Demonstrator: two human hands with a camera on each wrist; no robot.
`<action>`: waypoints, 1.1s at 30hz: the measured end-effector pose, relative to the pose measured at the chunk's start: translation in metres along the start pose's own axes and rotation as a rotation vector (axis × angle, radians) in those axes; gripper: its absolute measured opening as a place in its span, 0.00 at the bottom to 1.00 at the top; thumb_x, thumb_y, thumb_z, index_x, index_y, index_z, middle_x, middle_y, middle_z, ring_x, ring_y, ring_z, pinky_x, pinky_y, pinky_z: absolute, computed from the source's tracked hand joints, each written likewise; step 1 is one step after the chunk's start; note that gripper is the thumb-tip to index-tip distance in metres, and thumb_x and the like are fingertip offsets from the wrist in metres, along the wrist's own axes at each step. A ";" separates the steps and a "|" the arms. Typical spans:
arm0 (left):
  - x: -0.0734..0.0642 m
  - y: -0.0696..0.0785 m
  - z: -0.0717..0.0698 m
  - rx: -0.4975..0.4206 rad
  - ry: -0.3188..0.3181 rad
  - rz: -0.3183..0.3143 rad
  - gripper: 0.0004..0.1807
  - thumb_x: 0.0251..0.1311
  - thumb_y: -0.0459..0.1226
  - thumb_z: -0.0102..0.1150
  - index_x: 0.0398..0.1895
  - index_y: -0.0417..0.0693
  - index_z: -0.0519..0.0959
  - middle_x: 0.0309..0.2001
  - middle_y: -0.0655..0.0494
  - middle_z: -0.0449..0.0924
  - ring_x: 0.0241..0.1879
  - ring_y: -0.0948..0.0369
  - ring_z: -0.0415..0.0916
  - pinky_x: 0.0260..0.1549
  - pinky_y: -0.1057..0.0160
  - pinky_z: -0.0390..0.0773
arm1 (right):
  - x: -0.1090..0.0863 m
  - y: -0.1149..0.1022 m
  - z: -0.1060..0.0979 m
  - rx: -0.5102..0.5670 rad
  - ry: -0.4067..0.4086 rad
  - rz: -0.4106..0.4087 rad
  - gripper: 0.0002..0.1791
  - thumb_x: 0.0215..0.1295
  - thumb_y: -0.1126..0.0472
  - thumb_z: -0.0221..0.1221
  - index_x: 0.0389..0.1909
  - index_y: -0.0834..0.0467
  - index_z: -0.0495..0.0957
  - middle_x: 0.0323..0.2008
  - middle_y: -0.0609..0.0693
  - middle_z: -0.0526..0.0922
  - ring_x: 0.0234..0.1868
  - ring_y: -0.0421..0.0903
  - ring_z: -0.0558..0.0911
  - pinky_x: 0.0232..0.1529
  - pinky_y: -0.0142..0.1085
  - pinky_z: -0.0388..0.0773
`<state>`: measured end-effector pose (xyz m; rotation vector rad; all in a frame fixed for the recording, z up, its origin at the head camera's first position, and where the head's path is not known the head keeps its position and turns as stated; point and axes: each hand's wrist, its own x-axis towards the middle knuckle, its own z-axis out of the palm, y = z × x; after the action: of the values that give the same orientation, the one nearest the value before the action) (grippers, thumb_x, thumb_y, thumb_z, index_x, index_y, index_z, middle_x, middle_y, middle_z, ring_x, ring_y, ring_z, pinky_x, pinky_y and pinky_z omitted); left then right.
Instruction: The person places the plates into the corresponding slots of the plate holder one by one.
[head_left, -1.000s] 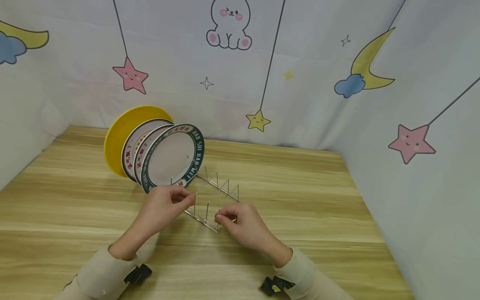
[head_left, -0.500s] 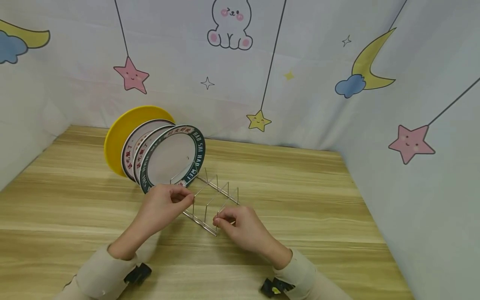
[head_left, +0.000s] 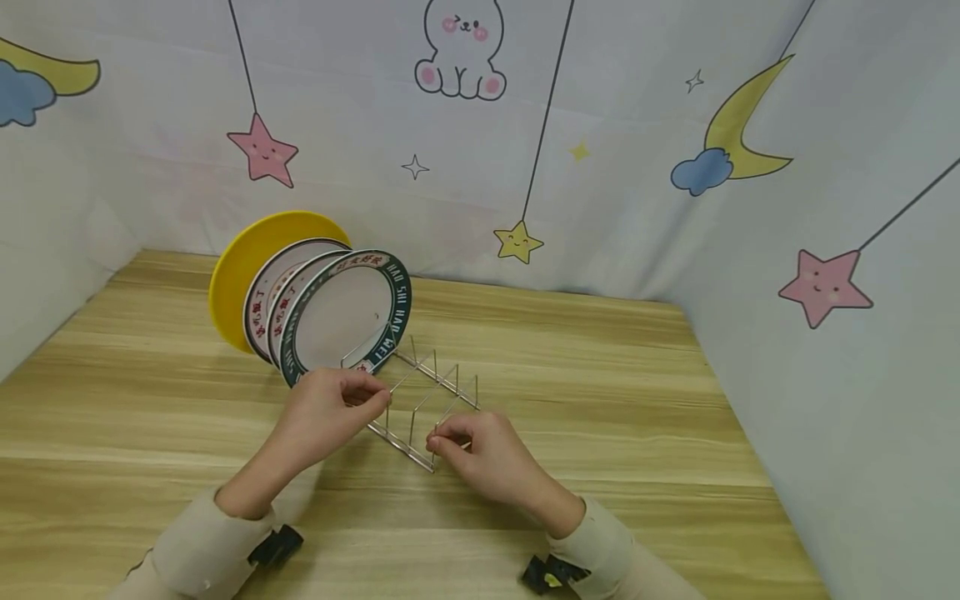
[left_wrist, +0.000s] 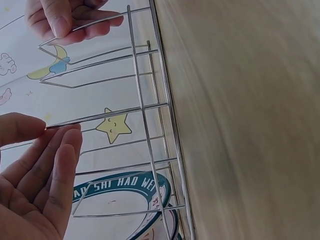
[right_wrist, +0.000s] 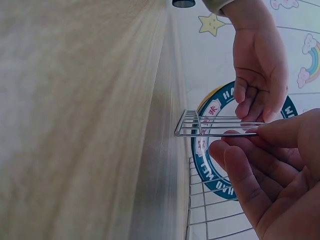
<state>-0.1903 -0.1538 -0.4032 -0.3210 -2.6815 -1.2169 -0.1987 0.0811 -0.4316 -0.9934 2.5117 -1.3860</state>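
A silver wire plate rack (head_left: 401, 448) stands on the wooden table in the head view. My left hand (head_left: 330, 417) pinches the top of one of its wire dividers between thumb and fingertips. Nearer to me, my right hand (head_left: 487, 454) pinches the upright at the rack's right end. Several plates stand on edge at the rack's left part. Frontmost is a white plate with a dark green lettered rim (head_left: 341, 312). Behind it are white plates with red characters (head_left: 258, 296) and a larger yellow plate (head_left: 227, 292). In the left wrist view, both hands grip separate wires (left_wrist: 90, 118).
The wooden table (head_left: 600, 400) reaches back to a white curtain (head_left: 600, 225) printed with stars, moons and a bear. Another curtain side bounds it at the right. Dark wrist cameras (head_left: 276, 547) sit by both sleeves.
The rack's right end has shifted slightly toward me with my right hand on it, mostly during the first half second. My left hand keeps its pinch almost in place.
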 end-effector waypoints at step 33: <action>0.000 0.002 0.001 -0.032 -0.043 -0.023 0.03 0.60 0.38 0.67 0.33 0.51 0.89 0.29 0.63 0.85 0.30 0.65 0.82 0.33 0.61 0.83 | 0.000 -0.003 -0.071 0.066 0.301 0.036 0.09 0.70 0.62 0.60 0.39 0.62 0.86 0.34 0.51 0.88 0.33 0.42 0.85 0.31 0.39 0.85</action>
<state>-0.1903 -0.1518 -0.4024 -0.3249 -2.7113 -1.2754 -0.2244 0.1306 -0.3882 -0.7737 2.6501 -1.7093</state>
